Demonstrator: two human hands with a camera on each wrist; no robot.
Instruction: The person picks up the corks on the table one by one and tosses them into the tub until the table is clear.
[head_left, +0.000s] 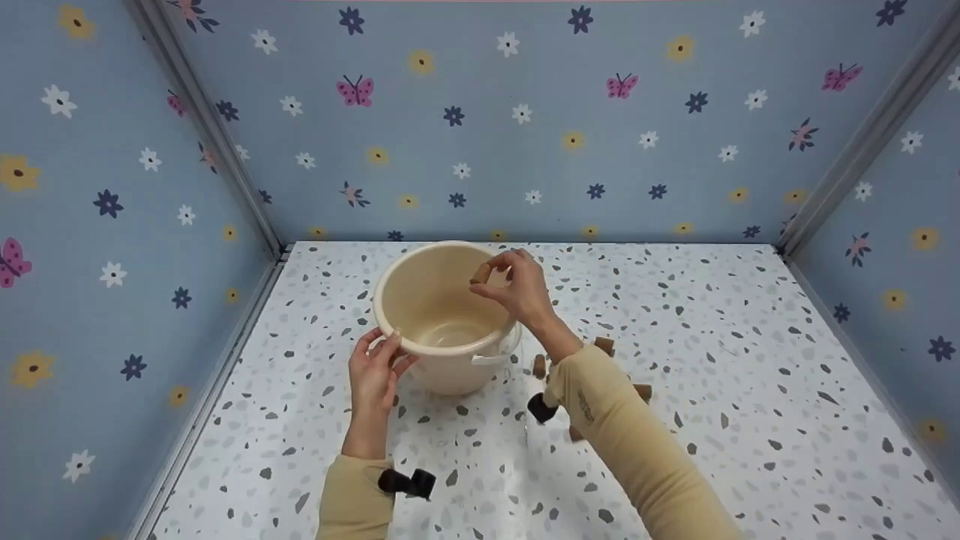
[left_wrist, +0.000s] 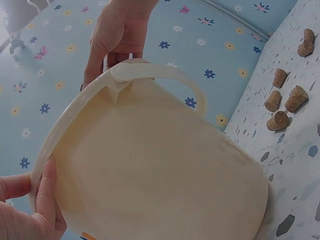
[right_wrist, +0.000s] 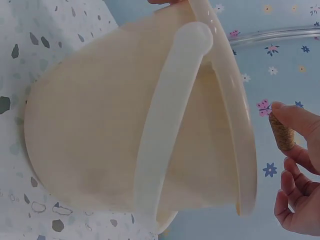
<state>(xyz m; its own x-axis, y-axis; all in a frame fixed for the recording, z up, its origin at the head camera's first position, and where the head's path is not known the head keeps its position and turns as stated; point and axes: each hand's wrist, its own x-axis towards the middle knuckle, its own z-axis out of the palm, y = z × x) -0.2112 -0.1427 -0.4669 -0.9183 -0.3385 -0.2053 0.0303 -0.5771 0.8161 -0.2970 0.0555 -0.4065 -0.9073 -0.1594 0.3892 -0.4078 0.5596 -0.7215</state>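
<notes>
A cream plastic bucket [head_left: 450, 371] stands on the speckled table, its mouth tipped toward the head camera and its inner floor visible. My left hand [head_left: 373, 373] pinches the near left part of the rim, thumb and fingers on either side of it in the left wrist view. Over the right side of the bucket's mouth, my right hand [head_left: 519, 289] pinches a cork [head_left: 481, 274] between thumb and fingertips. The right wrist view shows that cork [right_wrist: 283, 132] beyond the rim. The bucket's pale handle [right_wrist: 165, 115] hangs down along its side.
Several loose corks [left_wrist: 277, 121] lie on the table [head_left: 750, 360] to the right of the bucket, partly hidden under the right forearm in the head view. Blue flowered panels [head_left: 480, 120] enclose the back and both sides, with metal rails at the corners.
</notes>
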